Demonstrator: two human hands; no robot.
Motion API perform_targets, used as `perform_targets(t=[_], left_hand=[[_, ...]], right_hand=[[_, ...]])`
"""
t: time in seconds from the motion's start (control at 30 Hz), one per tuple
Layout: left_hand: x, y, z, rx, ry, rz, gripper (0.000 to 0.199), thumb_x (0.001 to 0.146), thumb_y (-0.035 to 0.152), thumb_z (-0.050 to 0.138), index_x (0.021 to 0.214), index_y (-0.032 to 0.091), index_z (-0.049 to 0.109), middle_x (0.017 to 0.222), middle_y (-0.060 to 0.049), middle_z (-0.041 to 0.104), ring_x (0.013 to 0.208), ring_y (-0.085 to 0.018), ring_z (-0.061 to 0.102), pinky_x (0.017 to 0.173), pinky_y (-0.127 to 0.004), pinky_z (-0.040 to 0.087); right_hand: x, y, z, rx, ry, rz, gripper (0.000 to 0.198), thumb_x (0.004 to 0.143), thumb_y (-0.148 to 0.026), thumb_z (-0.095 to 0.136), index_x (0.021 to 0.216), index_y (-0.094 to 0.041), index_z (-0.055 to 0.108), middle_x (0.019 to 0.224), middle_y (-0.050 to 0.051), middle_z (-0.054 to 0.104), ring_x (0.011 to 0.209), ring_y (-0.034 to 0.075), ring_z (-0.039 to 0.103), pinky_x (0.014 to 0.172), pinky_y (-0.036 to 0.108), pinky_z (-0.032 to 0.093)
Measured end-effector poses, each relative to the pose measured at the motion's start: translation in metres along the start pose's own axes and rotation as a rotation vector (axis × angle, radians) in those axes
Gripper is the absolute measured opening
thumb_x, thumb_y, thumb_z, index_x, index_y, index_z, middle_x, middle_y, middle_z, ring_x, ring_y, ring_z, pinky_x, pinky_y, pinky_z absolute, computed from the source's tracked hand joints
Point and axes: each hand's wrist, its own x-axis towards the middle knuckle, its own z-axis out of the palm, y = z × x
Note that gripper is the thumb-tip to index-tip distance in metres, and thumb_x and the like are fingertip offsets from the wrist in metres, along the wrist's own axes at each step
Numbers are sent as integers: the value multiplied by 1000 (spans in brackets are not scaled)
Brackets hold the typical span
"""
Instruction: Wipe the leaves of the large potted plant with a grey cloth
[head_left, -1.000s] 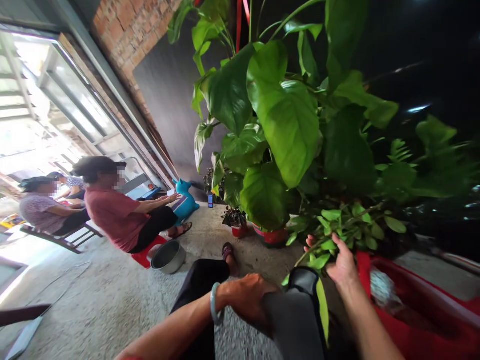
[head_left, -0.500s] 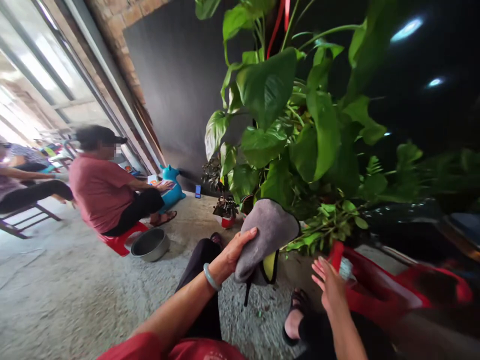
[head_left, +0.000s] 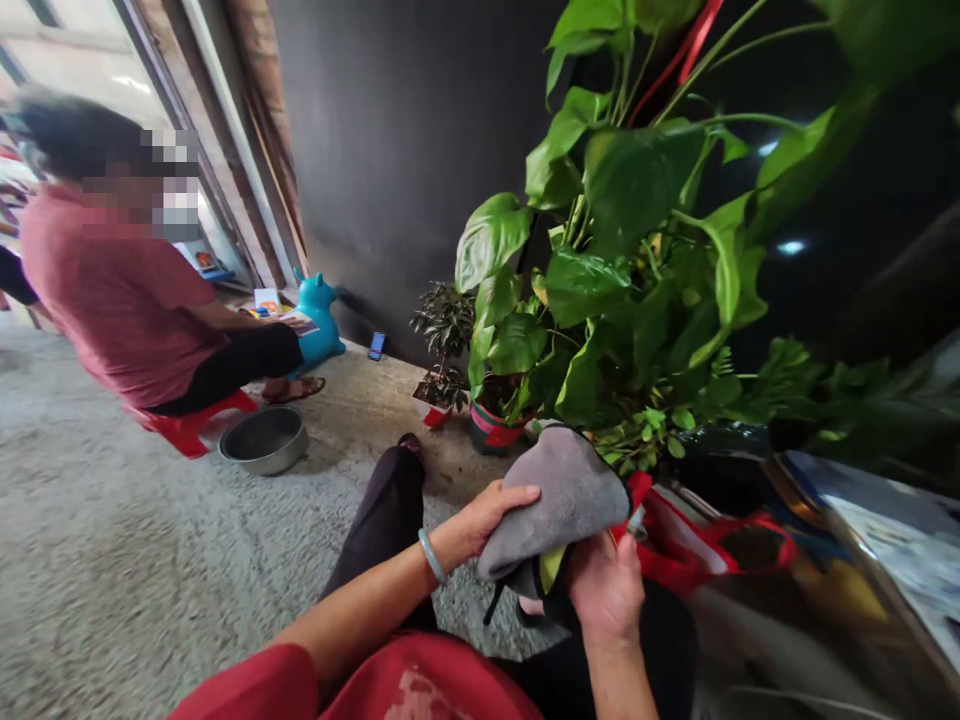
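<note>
Concrete floor (head_left: pixel 150 560) — potted plants (head_left: pixel 600 300), steel bowl (head_left: pixel 264 440) beyond grey glove (head_left: pixel 559 495).

This is looking like the covered front porch of a home, opening onto the outdoors. A rough concrete floor (head_left: pixel 112 560) is running up to a dark wall (head_left: pixel 405 150), and potted plants (head_left: pixel 600 300) are crowding its foot. To the plants' left, a person in a red shirt (head_left: pixel 120 290) is sitting on a low red stool (head_left: pixel 187 428), with a metal basin (head_left: pixel 264 440) just beside it and a blue toy animal (head_left: pixel 319 320) standing behind.
</note>
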Motion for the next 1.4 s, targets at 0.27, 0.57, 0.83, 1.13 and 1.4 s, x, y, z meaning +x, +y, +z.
perform_targets(t=[0.27,0.57,0.83,1.13,1.4], left_hand=[[-29,3,-8,-193,-46,63,26,73,30,79,94,17,73,83,3,73,82,-17,68,72,-22,52],[-21,5,-22,-35,-245,-31,35,58,38,89,85,18,77,79,1,73,73,-20,69,64,-26,54],[1,13,-44,80,-409,-105,26,56,34,89,75,21,79,72,0,74,67,-23,69,57,-29,53],[30,-7,-60,258,-566,8,40,47,49,95,73,23,78,72,3,73,71,-23,68,59,-28,52],[87,-66,-73,-409,-241,13,62,56,69,84,83,14,76,73,-4,73,62,-14,61,62,-25,47]], right_hand=[[-28,-22,-27,-132,95,-75,79,62,-53,83,136,-34,64,123,8,76,126,37,64,107,63,49],[-43,-24,-108,-251,281,-70,74,58,-73,81,124,-42,70,110,8,79,133,41,59,114,65,42],[-33,-29,-93,-375,126,-46,65,67,-70,74,125,-42,73,121,6,77,136,37,57,117,56,41],[-29,-9,-16,-576,-28,320,75,50,-50,92,118,-24,74,105,9,80,117,39,68,110,55,45],[-27,-8,2,-745,375,28,69,43,-55,94,98,-21,71,102,10,78,106,36,71,101,50,52]])
